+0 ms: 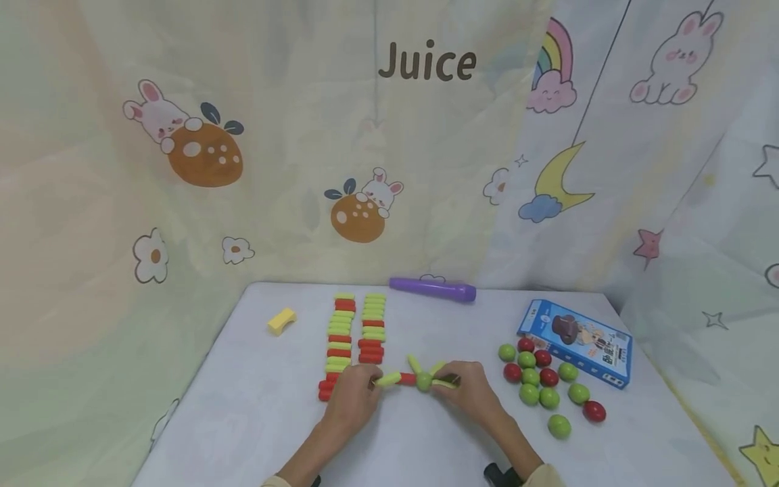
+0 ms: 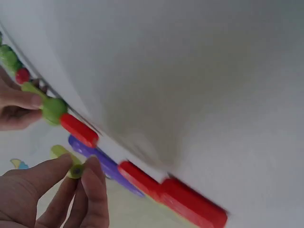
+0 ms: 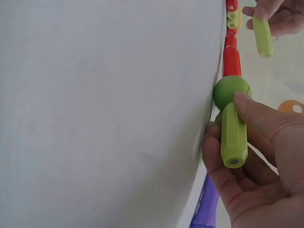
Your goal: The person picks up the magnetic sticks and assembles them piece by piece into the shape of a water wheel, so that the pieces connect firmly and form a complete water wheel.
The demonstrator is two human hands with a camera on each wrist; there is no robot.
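The glossy green plastic ball (image 1: 424, 381) is the hub of a small joined piece, lying between the two hands. A plain red plastic rod (image 1: 406, 379) runs from its left side, and yellow-green rods fan from its far and right sides. The left hand (image 1: 355, 396), left of the ball, pinches a loose yellow-green ribbed plastic rod (image 1: 387, 380) between thumb and fingers; the wrist views show it apart from the red rod. The right hand (image 1: 471, 392), just right of the ball, pinches a matching ribbed rod (image 3: 234, 135) attached there, thumb tip close to the ball.

These parts look light, stiff and hard to damage. The ribs should give grip, while the ball's smooth skin may slip. The dark disc (image 3: 234, 162) in the rod's end suggests a magnet, so a sideways knock could swing or part a joint; a rod is best held around its middle, ends free, and the ball steadied close to the joint.

The red rod's long axis points leftward from the ball. From above, the loose rod lies roughly along that line, tipped slightly, its inner end towards the ball.
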